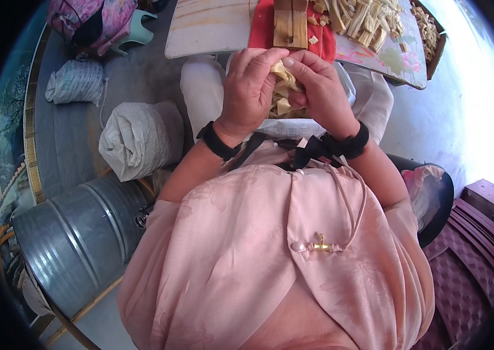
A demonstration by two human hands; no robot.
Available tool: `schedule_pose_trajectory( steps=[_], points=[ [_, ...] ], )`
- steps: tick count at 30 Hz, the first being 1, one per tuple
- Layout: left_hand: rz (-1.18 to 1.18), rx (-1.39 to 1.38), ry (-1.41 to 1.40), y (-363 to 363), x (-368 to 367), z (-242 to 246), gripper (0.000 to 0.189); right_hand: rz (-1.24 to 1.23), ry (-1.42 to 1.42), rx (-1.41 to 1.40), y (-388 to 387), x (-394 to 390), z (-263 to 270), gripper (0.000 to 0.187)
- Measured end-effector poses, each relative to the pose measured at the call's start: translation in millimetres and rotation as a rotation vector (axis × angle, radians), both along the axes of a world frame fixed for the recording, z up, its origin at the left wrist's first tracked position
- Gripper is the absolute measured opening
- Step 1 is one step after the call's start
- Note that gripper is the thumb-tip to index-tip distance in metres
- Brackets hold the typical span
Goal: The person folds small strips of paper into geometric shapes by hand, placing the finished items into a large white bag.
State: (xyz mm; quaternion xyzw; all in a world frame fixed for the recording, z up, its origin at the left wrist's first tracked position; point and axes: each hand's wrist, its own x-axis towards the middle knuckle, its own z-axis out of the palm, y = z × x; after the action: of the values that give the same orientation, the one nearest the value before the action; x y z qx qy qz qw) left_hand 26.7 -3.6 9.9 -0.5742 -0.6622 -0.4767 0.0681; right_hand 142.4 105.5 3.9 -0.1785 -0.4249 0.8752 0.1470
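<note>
Between my left hand (249, 85) and my right hand (317, 85) is a pale yellow folded strip (285, 75), pinched by the fingers of both hands. It looks like dried plant material or bean curd skin; I cannot tell which. Under the hands, more such pieces (282, 107) lie in a white bag (292, 127) between the knees. Just beyond the fingertips stands a wooden block with a slot (289, 33), on a red cloth (262, 30). A pile of pale yellow strips (367, 22) lies on the board to the right of the block.
The low table board (212, 30) spans the top. A box of curled pieces (426, 33) stands at its right end. On the left are a white woven sack (135, 135), a smaller sack (78, 81), a green plastic stool (137, 30) and a metal drum (80, 236). A black-rimmed bin (443, 205) stands right.
</note>
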Motion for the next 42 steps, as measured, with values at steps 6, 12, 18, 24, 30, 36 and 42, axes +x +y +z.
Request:
schedule_pose_trajectory(
  steps=[6,12,18,24,30,36,42],
  points=[
    [-0.164,-0.123,-0.361,0,-8,-3,0.017,-0.234,-0.021,1.073,-4,13,13,0.020],
    [-0.475,-0.146,-1.169,-1,-13,-4,0.017,-0.026,0.011,0.570,13,17,20,0.019],
    [-0.204,-0.094,-0.831,7,-7,-11,0.009,-0.102,-0.064,0.500,7,12,16,0.023],
    [-0.156,-0.051,-0.713,7,-9,-6,0.010,-0.124,-0.110,0.293,13,11,14,0.022],
    [-0.114,-0.017,-0.721,1,-29,1,0.009,-0.131,-0.083,0.288,28,24,10,0.018],
    [-0.044,-0.118,0.271,5,-13,25,0.032,-0.011,-0.007,0.482,18,17,7,0.012],
    [-0.175,-0.476,0.337,-9,-13,8,0.032,0.134,-0.137,0.757,7,19,0,0.022]
  ],
)
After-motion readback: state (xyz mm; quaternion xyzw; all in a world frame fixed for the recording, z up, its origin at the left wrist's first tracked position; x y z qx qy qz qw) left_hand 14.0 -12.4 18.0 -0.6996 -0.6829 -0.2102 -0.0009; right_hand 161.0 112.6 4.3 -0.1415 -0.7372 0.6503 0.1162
